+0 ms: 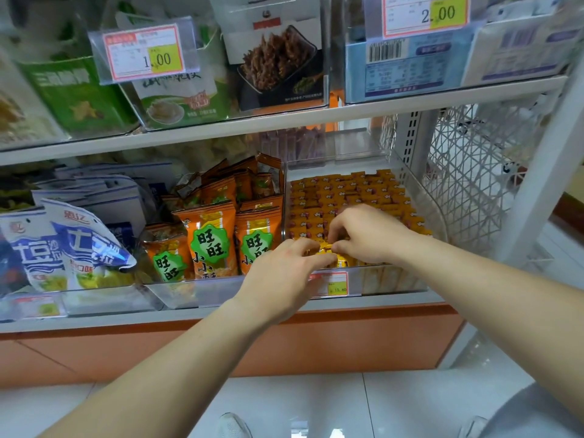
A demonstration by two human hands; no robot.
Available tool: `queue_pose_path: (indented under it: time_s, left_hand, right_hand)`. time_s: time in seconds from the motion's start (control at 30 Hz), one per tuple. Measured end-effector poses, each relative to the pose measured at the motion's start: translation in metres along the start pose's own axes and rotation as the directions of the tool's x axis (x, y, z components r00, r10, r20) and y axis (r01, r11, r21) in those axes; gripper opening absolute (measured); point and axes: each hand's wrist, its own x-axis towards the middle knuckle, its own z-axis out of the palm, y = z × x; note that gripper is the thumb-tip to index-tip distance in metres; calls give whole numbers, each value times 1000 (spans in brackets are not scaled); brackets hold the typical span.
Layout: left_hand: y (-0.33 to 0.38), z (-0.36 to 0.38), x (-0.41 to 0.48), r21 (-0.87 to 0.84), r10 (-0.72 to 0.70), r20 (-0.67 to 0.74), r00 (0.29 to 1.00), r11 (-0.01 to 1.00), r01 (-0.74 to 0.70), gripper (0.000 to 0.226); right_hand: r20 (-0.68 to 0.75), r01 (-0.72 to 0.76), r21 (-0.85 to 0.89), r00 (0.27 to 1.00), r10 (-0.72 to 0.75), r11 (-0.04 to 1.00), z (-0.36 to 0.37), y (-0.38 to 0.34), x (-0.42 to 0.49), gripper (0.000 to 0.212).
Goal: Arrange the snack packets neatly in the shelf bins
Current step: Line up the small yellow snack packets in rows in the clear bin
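Note:
A clear plastic bin (423,197) on the lower shelf holds several rows of small yellow snack packets (357,191) standing on edge. At the bin's front, my left hand (284,273) and my right hand (369,235) meet over a few yellow packets (328,251). Fingers of both hands curl round and pinch these packets. The packets under my palms are hidden. In the bin to the left stand orange packets with green labels (208,238).
Blue-and-white snack bags (72,245) lean in the far-left bin. The upper shelf (284,121) carries clear bins with green, black and blue packs and price tags. A white wire mesh panel (474,172) closes the shelf's right end. Below lies a tiled floor.

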Motion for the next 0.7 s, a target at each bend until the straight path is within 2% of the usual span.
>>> queue_pose_path:
  time_s: [0.13, 0.23, 0.33, 0.4, 0.47, 0.5, 0.53, 0.57, 0.6, 0.63, 0.67, 0.7]
  left_hand:
    - [-1, 1, 1, -8, -9, 0, 1000, 1000, 9, 37]
    - [-1, -1, 2, -30, -19, 29, 999, 999, 20, 39]
    - [2, -15, 5, -47, -12, 55, 998, 999, 15, 40]
    - [5, -27, 7, -39, -55, -62, 997, 998, 52, 36]
    - [9, -38, 10, -160, -200, -219, 955, 973, 167, 30]
    - [11, -42, 11, -350, -321, -232, 918, 908, 229, 29]
    - [15, -45, 14, -609, -456, -154, 876, 742, 279, 30]
    - [20, -49, 16, -831, -540, 9, 841, 464, 307, 33]
    - [24, -52, 18, -927, -556, 174, 813, 186, 325, 36]
    - [25, -54, 20, -947, -534, 269, 802, 3, 320, 39]
    - [25, -55, 20, -947, -515, 310, 799, -93, 307, 39]
    - [24, -55, 20, -947, -513, 318, 798, -138, 289, 39]
  right_hand:
    - [-140, -2, 28, 990, 5, 1000, 0, 0, -3, 9]
    - [-312, 15, 148, 950, 33, 989, -12, -3, -7, 7]
    - [-442, 13, 295, 888, 124, 955, -30, -3, -15, 6]
    - [-479, -6, 420, 848, 227, 908, -41, -2, -23, 7]
    - [-481, 9, 552, 820, 310, 834, -50, -4, -33, 11]
    - [-488, 39, 583, 815, 312, 811, -53, -6, -38, 14]
    - [-505, 78, 575, 817, 278, 815, -54, -9, -42, 17]
    - [-513, 117, 537, 832, 213, 836, -54, -12, -46, 20]
    - [-493, 151, 494, 860, 133, 856, -51, -17, -50, 22]
    - [-446, 180, 469, 894, 56, 864, -47, -21, -51, 22]
    - [-380, 203, 474, 925, -9, 857, -42, -25, -52, 19]
    - [-318, 218, 505, 947, -55, 835, -38, -27, -53, 16]
